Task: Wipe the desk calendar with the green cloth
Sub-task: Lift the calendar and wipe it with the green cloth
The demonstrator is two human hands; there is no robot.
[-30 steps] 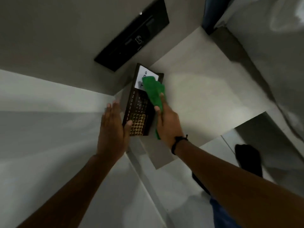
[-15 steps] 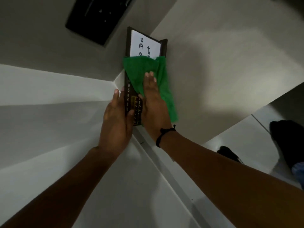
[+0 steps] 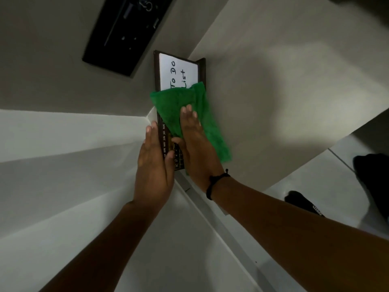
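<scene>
A dark-framed desk calendar [image 3: 179, 72] lies in the middle of the view, with a white "To Do List" panel at its far end and month labels along its left edge. The green cloth [image 3: 168, 108] is spread over the calendar's middle and hangs off its right side. My right hand [image 3: 194, 142] lies flat on the cloth, fingers extended, pressing it onto the calendar. My left hand [image 3: 154, 163] rests flat against the calendar's near left edge, thumb on its face, fingers straight.
A black flat device [image 3: 126, 32] sits on the grey surface at the top left. The calendar rests at a corner where the beige surface [image 3: 273, 98] meets white ledges [image 3: 63, 165]. Dark shoes [image 3: 370, 171] show on the floor at the lower right.
The right hand spread the bunched cloth flat over the calendar. Since half a second ago the view has shifted, and more of the white panel is uncovered. The left hand stays on the left edge.
</scene>
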